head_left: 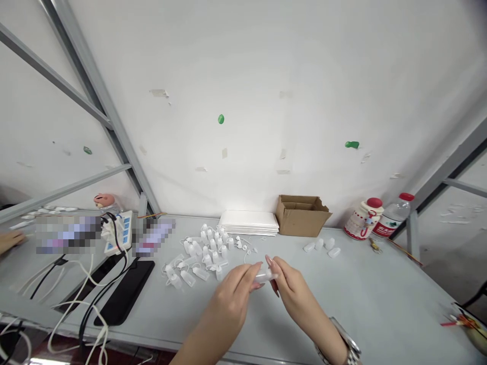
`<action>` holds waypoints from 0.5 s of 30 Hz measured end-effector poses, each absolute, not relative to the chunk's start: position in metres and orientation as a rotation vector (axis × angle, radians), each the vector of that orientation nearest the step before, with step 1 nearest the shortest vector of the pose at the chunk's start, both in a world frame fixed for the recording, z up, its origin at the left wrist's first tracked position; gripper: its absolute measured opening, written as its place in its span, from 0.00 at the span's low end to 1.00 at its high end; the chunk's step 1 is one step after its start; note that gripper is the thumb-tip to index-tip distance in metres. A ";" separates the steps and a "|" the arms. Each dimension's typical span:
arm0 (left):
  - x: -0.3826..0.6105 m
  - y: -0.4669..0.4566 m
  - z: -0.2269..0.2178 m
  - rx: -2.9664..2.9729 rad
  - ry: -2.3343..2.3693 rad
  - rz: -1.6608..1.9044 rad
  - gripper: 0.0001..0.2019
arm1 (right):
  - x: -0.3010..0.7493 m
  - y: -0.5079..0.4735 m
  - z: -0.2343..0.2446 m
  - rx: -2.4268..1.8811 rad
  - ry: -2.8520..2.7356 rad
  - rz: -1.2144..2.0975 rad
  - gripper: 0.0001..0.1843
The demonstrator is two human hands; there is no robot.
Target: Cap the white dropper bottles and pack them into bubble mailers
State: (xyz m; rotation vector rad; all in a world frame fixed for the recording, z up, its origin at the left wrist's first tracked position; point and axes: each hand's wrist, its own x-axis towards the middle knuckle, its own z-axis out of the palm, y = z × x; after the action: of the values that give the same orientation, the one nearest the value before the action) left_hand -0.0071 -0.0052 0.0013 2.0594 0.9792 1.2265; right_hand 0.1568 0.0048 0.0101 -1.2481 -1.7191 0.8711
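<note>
Above the grey table, my left hand (234,294) is closed around a small translucent plastic squeeze bottle (262,277), which lies roughly sideways. My right hand (291,286), with a metal watch on its wrist, pinches the bottle's right end; its fingertips hide what is there. Left of my hands stands a group of similar small bottles (213,246), several of them with white looped caps and some lying down. Loose white caps (243,246) are scattered just beyond my hands. Several uncapped bottles (319,245) rest on the table to the right.
Against the wall are a stack of white sheets (249,223) and an open cardboard box (304,218). A decorated flask (363,220) and a water bottle (393,215) stand far right. On the left lie a power strip (118,233), cables and a black phone-like slab (125,291). Another person's hand (11,240) shows far left.
</note>
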 end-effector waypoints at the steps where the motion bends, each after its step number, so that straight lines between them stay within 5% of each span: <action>1: -0.007 -0.005 0.003 2.044 0.969 1.208 0.19 | 0.156 0.005 0.009 -1.260 -1.681 0.923 0.23; 9: -0.012 -0.012 0.014 1.823 1.077 0.907 0.14 | 0.174 -0.001 0.027 -1.089 -1.934 0.762 0.16; 15: -0.008 -0.004 -0.004 2.151 1.076 1.237 0.16 | 0.160 0.005 0.008 -1.277 -1.690 0.982 0.25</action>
State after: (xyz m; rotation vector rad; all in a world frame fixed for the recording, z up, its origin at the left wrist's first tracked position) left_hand -0.0079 -0.0038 -0.0039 2.1513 1.0762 1.2374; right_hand 0.1598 0.0052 0.0078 -1.2771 -1.6901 0.9825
